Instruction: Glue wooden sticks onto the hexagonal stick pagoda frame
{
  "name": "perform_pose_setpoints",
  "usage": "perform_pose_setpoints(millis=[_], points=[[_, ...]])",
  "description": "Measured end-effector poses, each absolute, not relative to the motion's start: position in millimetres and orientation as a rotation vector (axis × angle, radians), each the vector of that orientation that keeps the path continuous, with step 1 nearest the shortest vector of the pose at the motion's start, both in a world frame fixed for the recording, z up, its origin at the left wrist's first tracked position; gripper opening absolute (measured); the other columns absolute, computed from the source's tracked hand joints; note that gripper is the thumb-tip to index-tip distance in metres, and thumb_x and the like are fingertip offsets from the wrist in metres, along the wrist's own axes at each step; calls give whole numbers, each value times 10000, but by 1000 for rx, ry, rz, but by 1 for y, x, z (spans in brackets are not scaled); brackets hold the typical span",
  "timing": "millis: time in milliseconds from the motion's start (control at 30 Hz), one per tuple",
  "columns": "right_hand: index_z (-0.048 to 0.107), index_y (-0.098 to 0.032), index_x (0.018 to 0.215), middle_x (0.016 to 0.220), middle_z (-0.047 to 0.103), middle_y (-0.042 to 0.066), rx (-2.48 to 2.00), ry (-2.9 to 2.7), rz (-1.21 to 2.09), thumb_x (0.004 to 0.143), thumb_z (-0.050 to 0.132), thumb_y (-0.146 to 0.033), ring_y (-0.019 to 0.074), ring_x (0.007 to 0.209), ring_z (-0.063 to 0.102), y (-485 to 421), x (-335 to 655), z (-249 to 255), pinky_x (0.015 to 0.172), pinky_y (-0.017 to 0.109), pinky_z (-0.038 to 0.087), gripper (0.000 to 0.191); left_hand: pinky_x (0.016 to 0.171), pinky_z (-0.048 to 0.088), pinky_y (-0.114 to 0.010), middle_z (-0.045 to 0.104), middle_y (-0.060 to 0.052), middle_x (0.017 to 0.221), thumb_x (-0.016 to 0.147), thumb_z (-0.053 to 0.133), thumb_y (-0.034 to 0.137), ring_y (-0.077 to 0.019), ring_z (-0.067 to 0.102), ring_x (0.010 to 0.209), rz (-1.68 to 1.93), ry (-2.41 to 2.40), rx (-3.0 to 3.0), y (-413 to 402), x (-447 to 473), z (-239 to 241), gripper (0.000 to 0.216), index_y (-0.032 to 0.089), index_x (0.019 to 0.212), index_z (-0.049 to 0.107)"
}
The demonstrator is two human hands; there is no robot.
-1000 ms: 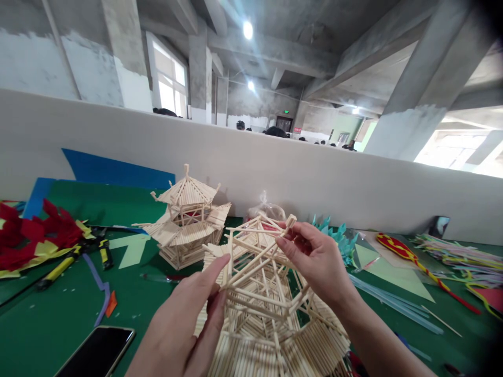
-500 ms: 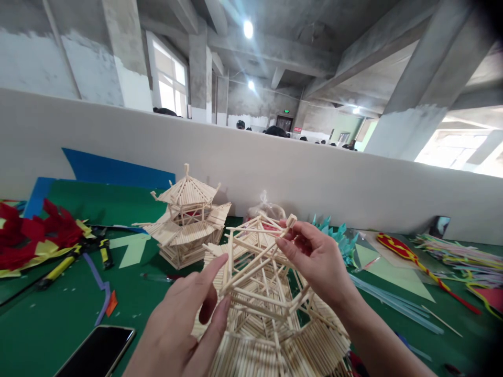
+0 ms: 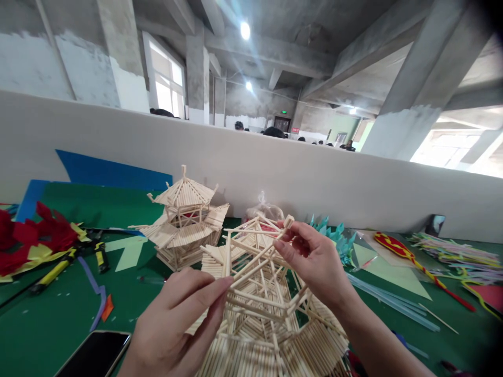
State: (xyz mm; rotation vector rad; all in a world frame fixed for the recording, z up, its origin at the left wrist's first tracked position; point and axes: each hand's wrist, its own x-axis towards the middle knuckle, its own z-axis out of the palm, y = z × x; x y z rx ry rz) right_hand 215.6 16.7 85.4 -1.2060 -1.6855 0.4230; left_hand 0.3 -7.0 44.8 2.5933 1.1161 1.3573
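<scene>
Pale wooden tower of thin round sticks (image 3: 257, 298) is set on the green bench (image 3: 133, 296), between two hands. Its low roof (image 3: 318, 343) is covered with rows of sticks near the front, so that part looks done. Its upper part is just an open frame (image 3: 286, 313) of bars, so the top looks unfinished. A square-tipped pale stick (image 3: 288, 222) is pinched up high by the right hand (image 3: 318, 256), its grip nearly closed. The frame's near left corner is pinched by the left hand (image 3: 176, 317), thumb and finger together. Another stick tower with a full roof (image 3: 184, 195) is placed behind, on the left.
</scene>
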Motion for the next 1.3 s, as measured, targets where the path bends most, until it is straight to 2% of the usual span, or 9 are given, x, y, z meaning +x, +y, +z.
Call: perform_pose_setpoints(millis=[367, 600, 767, 967, 1100, 1167, 1300], points=[[576, -169, 892, 721, 475, -13, -1219, -1677, 403, 736, 580, -311, 79, 545, 368, 17, 216, 88, 500, 239, 349, 211, 679, 436, -212, 465, -17, 899, 776, 502, 119, -110, 488, 799, 1378, 1063, 2618, -6, 1, 48, 281, 205, 1042, 521], [561, -155, 974, 790, 502, 7, -1228, -1738, 378, 710, 595, -243, 90, 583, 390, 12, 219, 93, 529, 236, 376, 281, 701, 415, -277, 464, -32, 939, 749, 554, 198, -155, 481, 848, 1474, 1134, 2635, -4, 5, 66, 231, 209, 979, 541], [561, -167, 1001, 797, 502, 7, -1202, -1790, 375, 745, 541, -183, 97, 612, 402, 12, 220, 93, 549, 237, 370, 257, 675, 392, -350, 508, -23, 770, 787, 489, 218, -175, 466, 747, 1303, 1070, 2748, 14, 27, 104, 97, 200, 823, 577], [568, -183, 854, 749, 489, -6, -1142, -1811, 361, 785, 513, -208, 102, 615, 397, 14, 220, 94, 544, 241, 345, 92, 700, 366, -385, 512, -22, 729, 797, 464, 301, -177, 447, 715, 1035, 1109, 2729, 32, 51, 126, 195, 197, 710, 605], [565, -175, 834, 759, 505, 8, -1160, -1809, 387, 818, 477, -249, 113, 633, 419, 16, 222, 97, 557, 254, 356, 116, 684, 350, -395, 504, -34, 722, 800, 442, 316, -197, 425, 726, 961, 1154, 2780, 34, 55, 127, 248, 190, 642, 587], [576, -182, 874, 782, 523, 15, -1146, -1826, 407, 828, 466, -248, 123, 666, 440, 17, 223, 98, 577, 260, 366, 136, 677, 347, -391, 496, -38, 740, 802, 434, 313, -203, 420, 743, 949, 1155, 2790, 34, 56, 126, 254, 191, 633, 579], [546, -229, 1078, 931, 563, 28, -1076, -1854, 477, 839, 456, -209, 134, 753, 480, 19, 225, 99, 656, 276, 391, 257, 714, 337, -404, 510, -44, 836, 788, 455, 299, -216, 423, 826, 967, 1124, 2759, 38, 57, 125, 235, 193, 618, 578]])
